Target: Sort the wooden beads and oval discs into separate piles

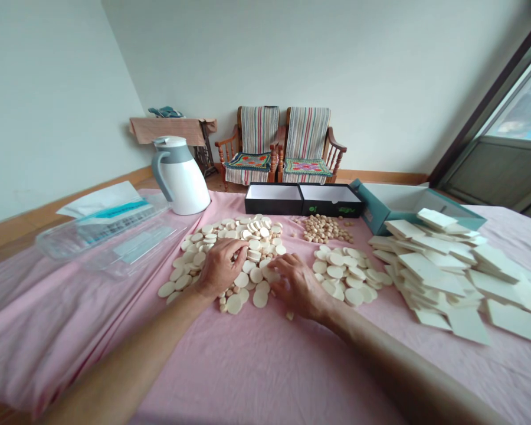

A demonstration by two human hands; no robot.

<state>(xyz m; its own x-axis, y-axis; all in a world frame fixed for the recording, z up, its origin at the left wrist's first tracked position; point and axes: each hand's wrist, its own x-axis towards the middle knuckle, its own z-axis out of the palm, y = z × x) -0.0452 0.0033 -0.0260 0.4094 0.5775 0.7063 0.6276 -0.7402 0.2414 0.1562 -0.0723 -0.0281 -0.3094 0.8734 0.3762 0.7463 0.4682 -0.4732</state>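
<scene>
My left hand [222, 270] rests on a mixed pile of round wooden discs [260, 298] and small wooden beads. Its fingers are curled in over the pile, and whatever lies inside them is too hidden to name. At the right edge of the same pile is my right hand [295, 284], its fingers bent but apart, touching discs there. Some small beads [223, 301] show among the discs below my left hand. To the right of my right hand lies a separate heap of discs [335, 271]. Behind that is a heap of wooden beads [323, 229].
Square pale tiles [438, 265] are heaped at the right before a teal box [380, 203]. Black open boxes [274, 205] stand at the back. A white jug [186, 186] and clear plastic packaging [137, 245] sit left on the pink cloth [248, 366]. Two chairs [259, 141] stand beyond.
</scene>
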